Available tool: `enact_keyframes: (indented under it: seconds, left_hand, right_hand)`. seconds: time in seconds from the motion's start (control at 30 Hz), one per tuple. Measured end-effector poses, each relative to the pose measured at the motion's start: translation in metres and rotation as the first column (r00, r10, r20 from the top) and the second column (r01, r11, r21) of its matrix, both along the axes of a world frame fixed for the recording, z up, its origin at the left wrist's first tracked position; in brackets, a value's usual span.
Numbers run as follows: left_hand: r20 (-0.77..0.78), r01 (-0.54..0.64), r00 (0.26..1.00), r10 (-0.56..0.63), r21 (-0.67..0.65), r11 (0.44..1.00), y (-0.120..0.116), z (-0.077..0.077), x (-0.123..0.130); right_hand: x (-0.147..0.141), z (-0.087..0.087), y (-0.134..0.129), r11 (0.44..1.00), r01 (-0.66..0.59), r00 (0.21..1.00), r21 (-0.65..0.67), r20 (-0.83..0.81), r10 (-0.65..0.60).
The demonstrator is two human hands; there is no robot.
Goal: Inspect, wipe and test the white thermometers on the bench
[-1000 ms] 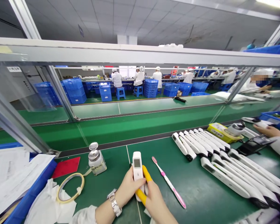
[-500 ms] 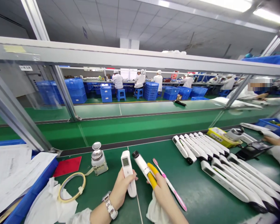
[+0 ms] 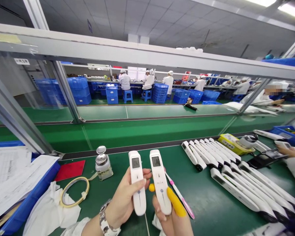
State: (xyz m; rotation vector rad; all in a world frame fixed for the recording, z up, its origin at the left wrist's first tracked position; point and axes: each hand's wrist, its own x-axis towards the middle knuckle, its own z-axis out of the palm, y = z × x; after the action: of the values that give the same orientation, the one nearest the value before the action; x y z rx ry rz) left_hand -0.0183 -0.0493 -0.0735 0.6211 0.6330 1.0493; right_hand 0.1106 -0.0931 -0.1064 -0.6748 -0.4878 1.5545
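Observation:
My left hand (image 3: 120, 200) is closed around a white infrared thermometer (image 3: 139, 205), its thumb lying across the front near the button. In my right hand (image 3: 172, 221), with yellow covers on thumb and finger, is a second infrared thermometer (image 3: 159, 180). Both stand side by side with their screens toward me, each lit with dark characters. A pink and white toothbrush (image 3: 180, 196) lies on the green bench just right of the second thermometer. White cloth (image 3: 157, 223) shows partly under my right hand.
Left are a pump bottle (image 3: 104, 167), a tape roll (image 3: 62, 196), a red card (image 3: 70, 170) and papers (image 3: 17, 183) in a blue bin. Rows of thermometers (image 3: 236, 188) lie right, near a yellow box (image 3: 233, 144). A co-worker's hand (image 3: 286, 150) reaches in at the far right.
The right thermometer has turned upright with its screen toward me, and has come beside the left one. The left thermometer has risen slightly in view. The co-worker's hand now holds a white device.

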Motion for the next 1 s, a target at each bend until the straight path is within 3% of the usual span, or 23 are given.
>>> enact_keyframes:
  seconds: [0.17,0.4,0.53,0.67,0.8,0.83,0.9,1.0]
  left_hand:
    - [0.223,0.117,0.971,-0.083,-0.144,0.983,-0.005,0.012,-0.004]
    - [0.265,0.192,0.952,-0.151,-0.134,0.972,-0.01,0.02,-0.008]
    - [0.27,0.186,0.952,-0.143,-0.141,0.972,-0.012,0.022,-0.008]
    - [0.245,0.117,0.966,-0.085,-0.123,0.985,-0.015,0.022,-0.006]
    - [0.174,0.047,0.984,-0.036,-0.057,0.997,-0.02,0.017,-0.005]
    - [0.161,0.047,0.986,-0.038,-0.05,0.998,-0.021,0.016,-0.005]
    - [0.15,0.053,0.988,-0.046,-0.041,0.998,-0.023,0.014,-0.005]
    - [0.148,0.053,0.988,-0.049,-0.028,0.998,-0.022,0.014,-0.005]
  right_hand:
    - [-0.007,0.009,-0.014,0.999,0.012,0.999,0.034,0.04,-0.013]
    - [-0.006,-0.005,-0.025,0.999,0.001,1.0,-0.049,-0.003,-0.001]
    - [-0.001,-0.025,-0.03,0.995,0.074,0.963,-0.068,0.265,-0.054]
    - [0.002,-0.028,-0.037,0.991,0.13,0.798,-0.024,0.595,-0.09]
    - [-0.001,-0.006,-0.04,0.988,-0.08,0.369,0.13,0.925,-0.091]
    - [-0.002,0.0,-0.04,0.979,-0.134,0.308,0.154,0.945,-0.107]
    - [-0.004,0.008,-0.039,0.964,-0.18,0.269,0.196,0.952,-0.143]
    - [-0.004,0.014,-0.037,0.954,-0.184,0.295,0.236,0.939,-0.176]
